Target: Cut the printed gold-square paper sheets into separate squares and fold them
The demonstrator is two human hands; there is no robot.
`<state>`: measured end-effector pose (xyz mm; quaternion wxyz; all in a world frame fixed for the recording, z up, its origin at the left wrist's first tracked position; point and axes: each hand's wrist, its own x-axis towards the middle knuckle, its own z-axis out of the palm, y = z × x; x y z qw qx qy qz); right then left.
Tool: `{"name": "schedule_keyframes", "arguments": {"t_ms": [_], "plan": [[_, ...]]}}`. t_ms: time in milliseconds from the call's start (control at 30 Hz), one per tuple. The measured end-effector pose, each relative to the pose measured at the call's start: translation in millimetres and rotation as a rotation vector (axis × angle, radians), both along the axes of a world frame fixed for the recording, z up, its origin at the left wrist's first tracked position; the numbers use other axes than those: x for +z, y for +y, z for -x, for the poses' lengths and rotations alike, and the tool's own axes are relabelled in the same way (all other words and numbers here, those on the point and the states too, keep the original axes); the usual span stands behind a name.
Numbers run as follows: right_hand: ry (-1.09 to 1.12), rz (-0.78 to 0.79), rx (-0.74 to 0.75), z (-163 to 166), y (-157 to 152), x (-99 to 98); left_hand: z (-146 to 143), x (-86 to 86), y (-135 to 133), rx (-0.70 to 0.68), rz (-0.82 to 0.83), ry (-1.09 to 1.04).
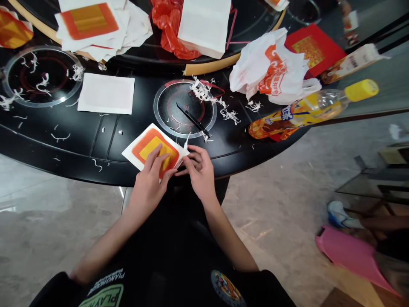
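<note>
A white paper sheet (pixel 129 152) printed with an orange and yellow square lies at the table's near edge, turned so one corner points away from me. My left hand (pixel 151 175) holds it, fingers on the printed face and thumb at the near edge. At the sheet's right edge, my right hand (pixel 202 170) is closed in a pinch on the paper. A thin torn white strip (pixel 186 144) sticks up beside those fingertips. Just beyond lies a slim black pen-like tool (pixel 193 120), across a round glass plate (pixel 164 102) set in the table.
A blank white sheet (pixel 106 94) lies left, with printed sheets (pixel 134 32) stacked behind. White paper shreds (pixel 204 91) are scattered about. To the right are a plastic bag (pixel 252 64), a yellow-capped bottle (pixel 319 106) on its side and a red packet (pixel 315 47).
</note>
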<state>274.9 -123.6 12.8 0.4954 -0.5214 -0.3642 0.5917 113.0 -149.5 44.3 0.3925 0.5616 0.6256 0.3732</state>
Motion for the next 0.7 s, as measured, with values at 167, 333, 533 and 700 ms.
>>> {"name": "schedule_keyframes", "arguments": {"t_ms": [167,333,533,700], "plan": [[-0.033,-0.029,0.012,0.0,0.3,0.1,-0.5,1.6,0.5,0.014,0.015,-0.058],[-0.016,-0.03,-0.002,0.5,0.8,1.5,-2.4,7.3,0.0,0.052,0.011,-0.139],[-0.006,-0.031,0.007,-0.5,0.7,3.6,-9.4,7.6,0.9,-0.047,0.04,-0.096],[0.005,0.007,0.017,-2.1,4.9,3.6,-13.7,3.9,3.6,0.1,0.08,-0.153]]}}
